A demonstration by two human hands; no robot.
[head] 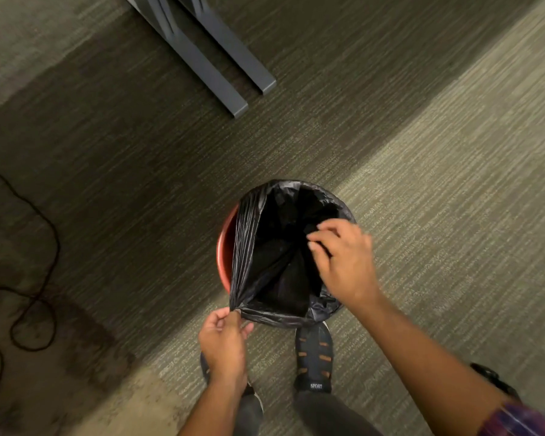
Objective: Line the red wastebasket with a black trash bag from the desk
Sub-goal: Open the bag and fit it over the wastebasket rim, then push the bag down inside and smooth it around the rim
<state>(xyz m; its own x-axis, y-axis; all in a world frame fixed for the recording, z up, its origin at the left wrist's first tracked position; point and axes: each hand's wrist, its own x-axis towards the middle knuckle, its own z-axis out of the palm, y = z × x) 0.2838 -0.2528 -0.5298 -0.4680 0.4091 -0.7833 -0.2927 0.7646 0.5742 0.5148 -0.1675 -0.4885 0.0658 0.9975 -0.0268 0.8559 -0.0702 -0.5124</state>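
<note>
The red wastebasket [225, 247] stands on the carpet in front of my feet, only its left rim showing. A black trash bag [265, 247] sits in it, mouth open, folded over the far and right rim and stretched straight across the left side. My left hand [224, 341] pinches the bag's near-left corner just outside the rim. My right hand [343, 256] hovers over the right side of the opening, fingers curled and apart, touching or nearly touching the bag's inner edge; whether it grips the plastic is unclear.
Grey metal desk legs [221, 67] lie across the carpet at the top centre. A dark cable [41, 272] loops over the floor at the left. My two shoes [315, 354] stand just behind the basket.
</note>
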